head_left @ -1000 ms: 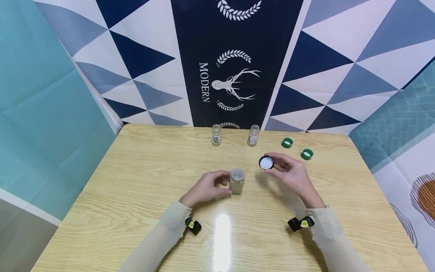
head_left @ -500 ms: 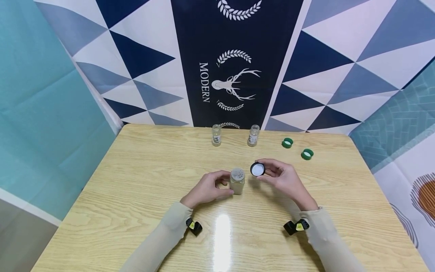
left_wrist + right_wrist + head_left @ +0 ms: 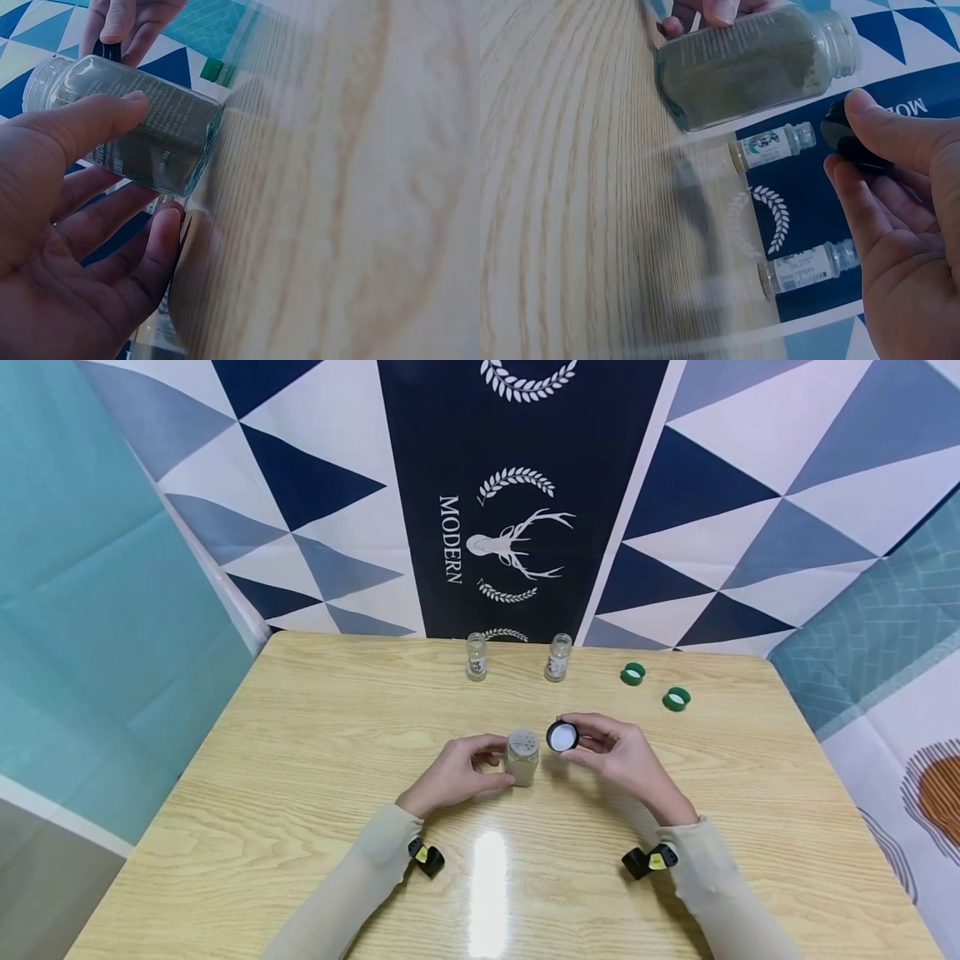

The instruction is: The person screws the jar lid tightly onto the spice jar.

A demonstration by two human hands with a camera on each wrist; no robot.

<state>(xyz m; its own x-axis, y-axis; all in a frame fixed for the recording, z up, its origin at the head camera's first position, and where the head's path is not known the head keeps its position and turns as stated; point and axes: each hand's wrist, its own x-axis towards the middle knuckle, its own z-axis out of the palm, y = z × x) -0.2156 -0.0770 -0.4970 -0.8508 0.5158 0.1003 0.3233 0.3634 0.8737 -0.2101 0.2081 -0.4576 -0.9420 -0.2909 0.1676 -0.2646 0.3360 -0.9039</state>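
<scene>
A square glass spice jar (image 3: 522, 762) with a perforated shaker top stands upright on the table, mostly filled with a greyish-green powder. My left hand (image 3: 457, 774) grips it from the left; the left wrist view shows the thumb (image 3: 112, 124) across the printed side of the jar (image 3: 161, 124). Just right of the jar, my right hand (image 3: 618, 756) pinches a black screw cap (image 3: 562, 737) between thumb and fingers. The cap's white inner face is turned toward the head camera. In the right wrist view the cap (image 3: 847, 139) is close to the jar's threaded neck (image 3: 840, 45).
Two small labelled glass bottles without caps, a left one (image 3: 476, 657) and a right one (image 3: 558, 658), stand at the table's back edge. Two green caps, one farther back (image 3: 633, 673) and one nearer (image 3: 677, 699), lie behind my right hand. A patterned cloth (image 3: 517, 485) hangs behind the table.
My right hand has moved left and slightly toward me, bringing the black cap beside the jar. The left hand and the jar have stayed in place.
</scene>
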